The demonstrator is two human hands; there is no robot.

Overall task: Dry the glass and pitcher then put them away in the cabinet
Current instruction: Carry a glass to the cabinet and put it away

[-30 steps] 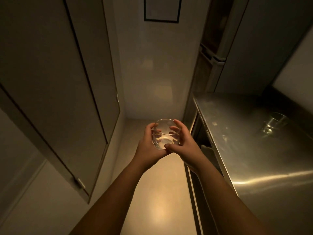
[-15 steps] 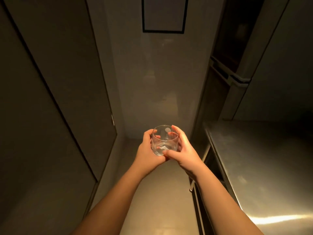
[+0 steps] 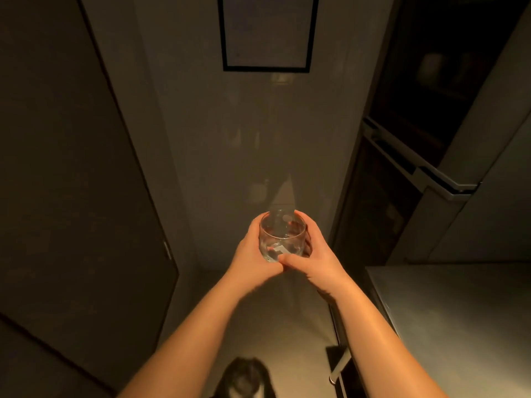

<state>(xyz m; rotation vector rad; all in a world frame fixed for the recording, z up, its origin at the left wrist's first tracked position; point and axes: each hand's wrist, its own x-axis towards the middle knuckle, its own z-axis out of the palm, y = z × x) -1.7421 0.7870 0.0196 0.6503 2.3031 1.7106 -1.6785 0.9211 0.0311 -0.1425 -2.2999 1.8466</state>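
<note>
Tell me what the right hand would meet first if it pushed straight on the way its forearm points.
The right hand, sharing the glass with the left hand, points ahead and slightly left. Nothing stands between; it would probably first reach the pale wall below the framed panel, though depth is unclear.

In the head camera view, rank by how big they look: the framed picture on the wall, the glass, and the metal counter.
1. Counter, though nearer the camera and cut off by the frame
2. Framed picture, also cut off at the top
3. Glass, cupped between the left hand and right hand
</note>
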